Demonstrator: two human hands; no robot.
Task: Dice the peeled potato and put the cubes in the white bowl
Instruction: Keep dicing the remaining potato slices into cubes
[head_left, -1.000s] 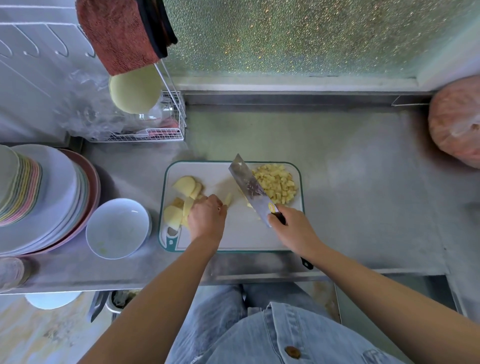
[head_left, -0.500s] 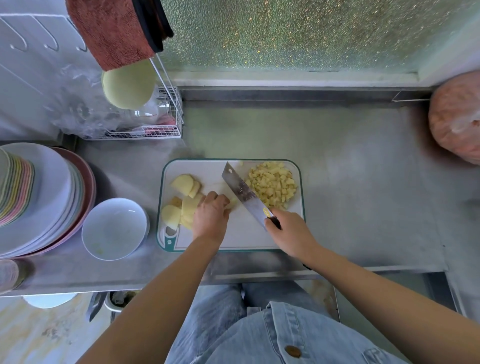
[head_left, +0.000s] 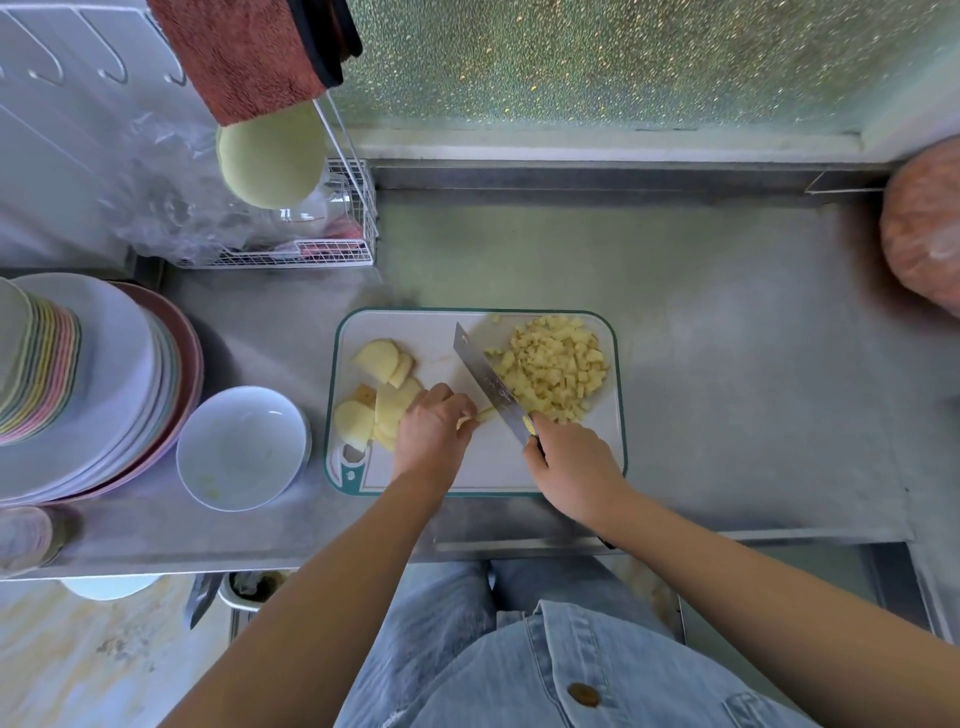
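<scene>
While the peeled potato is only partly diced, it lies in three lots on the green-rimmed cutting board (head_left: 519, 475): a heap of small yellow cubes (head_left: 553, 364) on the board's far right part, a loose group of uncut slices (head_left: 387, 400) on its left part, and a few thin potato strips (head_left: 482, 414) near its middle. The left hand (head_left: 434, 434) rests on the board between slices and strips, fingers curled down to pin the strips, whose pale ends poke out past the fingertips. The knife (head_left: 488, 387), a broad cleaver blade, slants across the board's middle, its edge just beside those strip ends and the heap of cubes close on its other side. The right hand (head_left: 569, 462) is wrapped firmly around the knife handle over the board's near right part. The step in hand looks to be crosscutting the strips into cubes. Doing it well would mean tucking the left fingertips behind the knuckles, taking even steps so new cubes match the heap, and backing the holding hand away as the strips shorten. The white bowl (head_left: 241, 447) sits on the steel counter (head_left: 727, 364) just off the board's left edge, with no cubes visible in it, so the whole transfer is yet to do. A stack of plates (head_left: 88, 384) stands further left of the board, beyond the bowl
</scene>
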